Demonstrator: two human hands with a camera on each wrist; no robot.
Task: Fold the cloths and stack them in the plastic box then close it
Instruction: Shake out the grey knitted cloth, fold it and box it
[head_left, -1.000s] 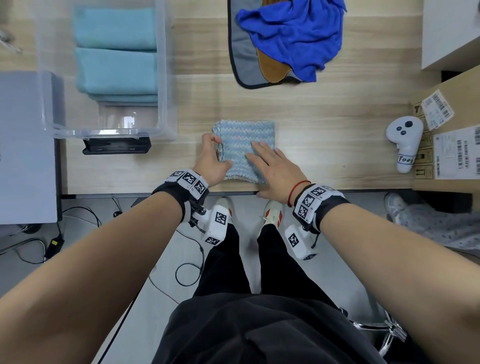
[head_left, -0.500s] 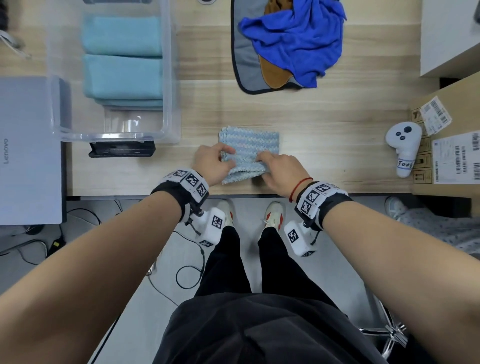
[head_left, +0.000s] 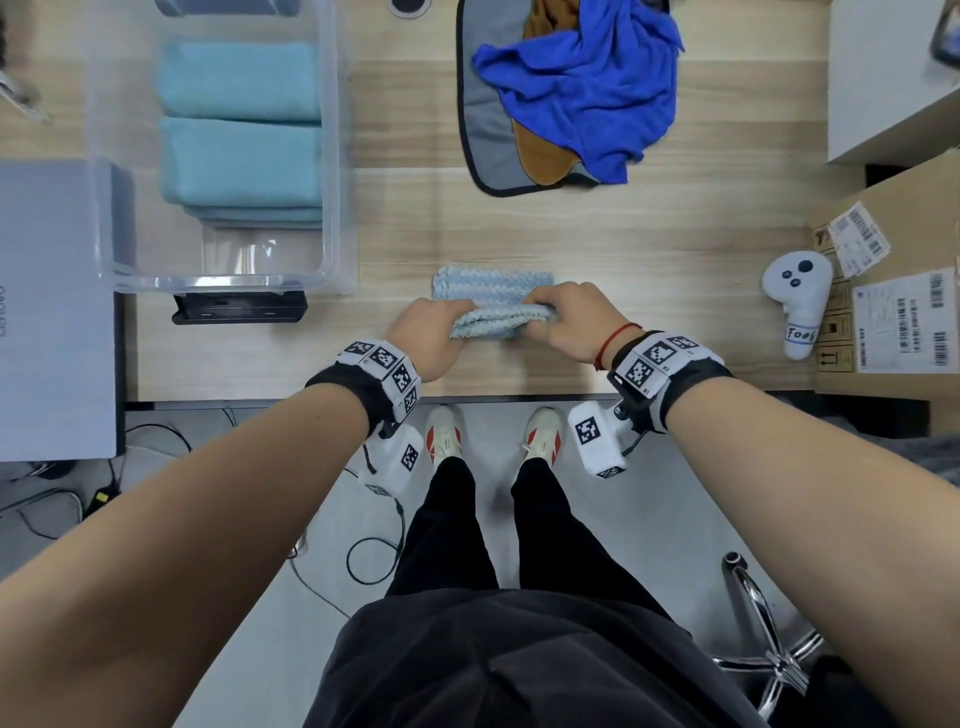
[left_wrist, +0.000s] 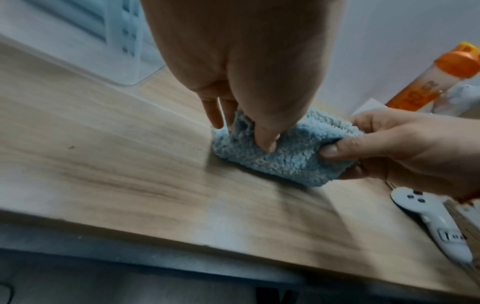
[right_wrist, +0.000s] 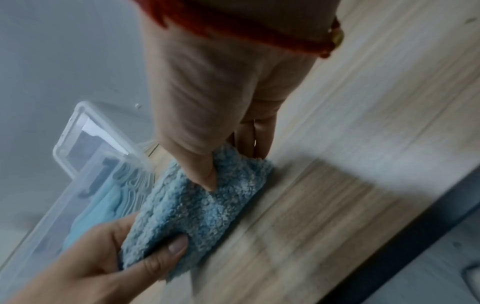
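A fluffy light blue cloth (head_left: 491, 283) lies on the wooden table (head_left: 649, 249) near its front edge. My left hand (head_left: 441, 325) pinches the cloth's near left corner and my right hand (head_left: 563, 312) pinches its near right corner. The near edge is lifted and rolled over toward the far half. In the left wrist view, my left hand's thumb and fingers (left_wrist: 265, 142) pinch the cloth (left_wrist: 285, 160). In the right wrist view, my right hand (right_wrist: 215, 164) pinches the cloth (right_wrist: 202, 209). The clear plastic box (head_left: 332, 156) stands open at the back left with folded teal cloths (head_left: 241, 161) inside.
A pile of blue (head_left: 587, 93), brown and grey cloths lies at the back. A white controller (head_left: 797, 296) and a cardboard box (head_left: 893, 249) sit to the right. To the left are a grey laptop (head_left: 52, 312) and a black device (head_left: 239, 307) in front of the plastic box.
My right hand went from lying flat on the cloth to pinching it. Both hands have lifted the cloth's near edge and carried it toward the far edge.
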